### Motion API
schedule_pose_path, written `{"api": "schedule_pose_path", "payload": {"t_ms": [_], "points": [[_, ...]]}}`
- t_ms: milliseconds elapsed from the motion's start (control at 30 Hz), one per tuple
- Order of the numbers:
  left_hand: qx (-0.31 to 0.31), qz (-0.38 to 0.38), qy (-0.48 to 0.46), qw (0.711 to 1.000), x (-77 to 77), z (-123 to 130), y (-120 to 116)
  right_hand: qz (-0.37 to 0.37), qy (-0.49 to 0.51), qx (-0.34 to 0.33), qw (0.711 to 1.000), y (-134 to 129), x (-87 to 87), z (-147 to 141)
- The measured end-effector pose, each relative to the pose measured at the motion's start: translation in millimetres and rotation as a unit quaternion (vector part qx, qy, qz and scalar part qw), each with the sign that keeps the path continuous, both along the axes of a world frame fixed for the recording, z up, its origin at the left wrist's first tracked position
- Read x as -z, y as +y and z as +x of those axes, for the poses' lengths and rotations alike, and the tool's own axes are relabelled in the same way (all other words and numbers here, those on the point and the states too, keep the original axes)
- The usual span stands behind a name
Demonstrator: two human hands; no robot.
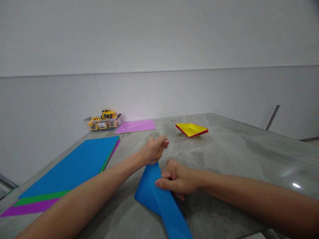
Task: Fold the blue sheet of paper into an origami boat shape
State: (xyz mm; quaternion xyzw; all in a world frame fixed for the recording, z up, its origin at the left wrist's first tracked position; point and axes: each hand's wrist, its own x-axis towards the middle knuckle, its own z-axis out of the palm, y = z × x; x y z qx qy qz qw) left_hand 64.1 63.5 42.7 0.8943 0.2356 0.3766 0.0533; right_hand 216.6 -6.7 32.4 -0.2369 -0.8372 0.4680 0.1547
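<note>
A folded sheet of blue paper (156, 189) lies at the front middle of the table, with a long narrow strip running toward me and a wider flap at its left. My left hand (155, 150) is closed and rests over the paper's far tip, covering it; its curled fingers point right and nothing shows between them. On the paper's right edge, my right hand (178, 177) is closed, thumb on top and the other fingers curled beside and under the edge.
Blue, green and purple sheets (79, 162) are stacked at the left. Farther back are a clear box of yellow toy vehicles (103, 123) and a pink sheet (136, 126). A folded yellow and red paper (191, 129) sits beyond my hands on the grey marbled table (236, 149). A white wall rises behind.
</note>
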Motion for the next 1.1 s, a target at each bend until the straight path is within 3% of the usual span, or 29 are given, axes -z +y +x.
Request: {"api": "schedule_pose_path", "payload": {"t_ms": [433,567,800,900,1000,1067,1100], "points": [[-0.001,0.021,0.034,0.999,1.5,-6.2,5.6,0.097,0.001,-0.069,0.993,-14.4,1.5,-1.0],[-0.045,0.028,0.048,0.997,-4.2,-11.6,8.7,0.070,0.009,-0.050,0.996,-15.0,3.9,-4.1],[-0.060,0.132,0.026,0.989,-8.7,-18.8,17.6,-0.028,0.022,-0.031,0.999,-16.3,9.7,-5.8],[-0.098,0.153,0.021,0.983,-11.9,-33.1,31.8,0.021,0.046,-0.097,0.994,-26.1,13.7,-9.7],[-0.163,0.175,-0.018,0.971,-22.8,-59.3,49.3,0.085,0.053,-0.235,0.967,-32.1,16.3,-14.0],[-0.199,0.190,-0.038,0.961,-34.1,-77.2,57.6,0.108,0.103,-0.222,0.964,-26.6,15.0,-13.5],[-0.210,0.198,-0.044,0.957,-40.0,-84.1,59.7,0.119,0.142,-0.153,0.971,-20.5,13.5,-12.0]]}}
